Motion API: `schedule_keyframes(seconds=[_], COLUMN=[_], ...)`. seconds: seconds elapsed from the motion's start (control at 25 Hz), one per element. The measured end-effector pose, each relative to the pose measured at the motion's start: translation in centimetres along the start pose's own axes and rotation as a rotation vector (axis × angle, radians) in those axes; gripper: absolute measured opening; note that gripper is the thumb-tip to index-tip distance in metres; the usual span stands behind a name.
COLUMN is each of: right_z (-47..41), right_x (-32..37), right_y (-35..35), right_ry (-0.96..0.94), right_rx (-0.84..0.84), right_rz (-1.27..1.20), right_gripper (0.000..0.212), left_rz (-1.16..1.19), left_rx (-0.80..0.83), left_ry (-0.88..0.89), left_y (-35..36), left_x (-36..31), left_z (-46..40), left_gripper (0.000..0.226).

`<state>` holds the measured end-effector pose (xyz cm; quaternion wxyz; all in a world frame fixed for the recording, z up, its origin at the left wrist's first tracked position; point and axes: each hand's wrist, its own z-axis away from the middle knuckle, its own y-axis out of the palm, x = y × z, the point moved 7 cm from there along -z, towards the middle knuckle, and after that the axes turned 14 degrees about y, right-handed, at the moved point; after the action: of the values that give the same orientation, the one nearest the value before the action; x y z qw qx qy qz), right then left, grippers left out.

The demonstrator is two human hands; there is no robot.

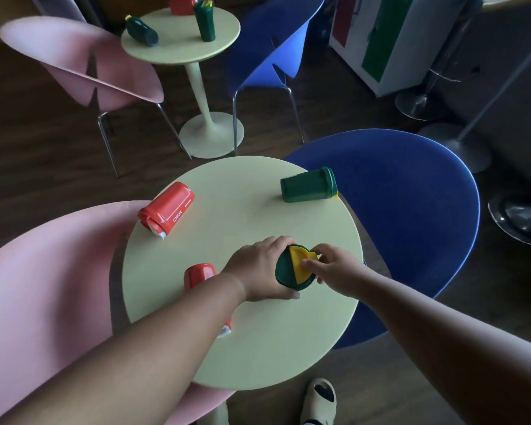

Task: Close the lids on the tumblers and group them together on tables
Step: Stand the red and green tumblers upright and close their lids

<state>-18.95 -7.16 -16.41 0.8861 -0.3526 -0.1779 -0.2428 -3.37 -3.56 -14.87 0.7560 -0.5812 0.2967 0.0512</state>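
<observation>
On the near round table [258, 348] a green tumbler [285, 269] stands upright. My left hand [258, 268] grips its side. My right hand [334, 265] pinches the yellow flap [302, 260] of its lid with thumb and fingers. A red tumbler [169, 208] lies on its side at the table's left edge. Another green tumbler [308, 185] lies on its side at the far right. A second red tumbler [198, 274] lies partly hidden under my left forearm.
A pink chair [43, 302] stands left of the table and a blue chair [411, 210] right of it. A farther round table [181, 47] holds two green tumblers and a red one, between another pink chair [83, 62] and blue chair [273, 44].
</observation>
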Motion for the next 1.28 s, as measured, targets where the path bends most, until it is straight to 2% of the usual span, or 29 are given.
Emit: schedule_keyframes(seconds=[0.4, 0.76, 0.84, 0.92, 1.0, 1.08, 1.16, 1.28], right_z=[-5.9, -5.8, -3.5, -0.4, 2.2, 3.5, 3.4, 2.1], right_x=[8.8, 8.2, 7.7, 7.0, 6.0, 4.8, 4.1, 4.4], right_y=[-0.2, 0.5, -0.2, 0.6, 3.9, 8.3, 12.0, 15.5], right_ry=[-0.079, -0.047, -0.096, -0.229, -0.32, -0.335, -0.299, -0.23], right_rx=[-0.152, -0.169, -0.313, -0.397, -0.291, -0.113, 0.04, 0.155], right_rz=[0.148, 0.102, 0.06, 0.053, 0.11, 0.198, 0.26, 0.321], right_gripper=[0.034, 0.044, 0.037, 0.02, 0.008, 0.007, 0.02, 0.053], left_rz=[-0.004, 0.2, 0.255, 0.231, 0.187, 0.2, 0.252, 0.322], left_rx=[-0.268, -0.219, -0.263, -0.299, -0.344, -0.392, -0.39, -0.273], left_ry=[-0.302, -0.35, -0.344, -0.329, -0.329, -0.375, -0.43, -0.442], left_y=[-3.0, -2.7, -3.3, -3.2, -2.4, -0.9, 1.4, 4.7], left_x=[5.5, 6.7, 6.9, 7.3, 8.0, 8.9, 9.8, 10.6], left_z=[-0.5, 0.8, 3.0, 6.6, 10.9, 15.1, 18.1, 20.1], left_gripper=[0.094, 0.106, 0.102, 0.085, 0.063, 0.055, 0.061, 0.086])
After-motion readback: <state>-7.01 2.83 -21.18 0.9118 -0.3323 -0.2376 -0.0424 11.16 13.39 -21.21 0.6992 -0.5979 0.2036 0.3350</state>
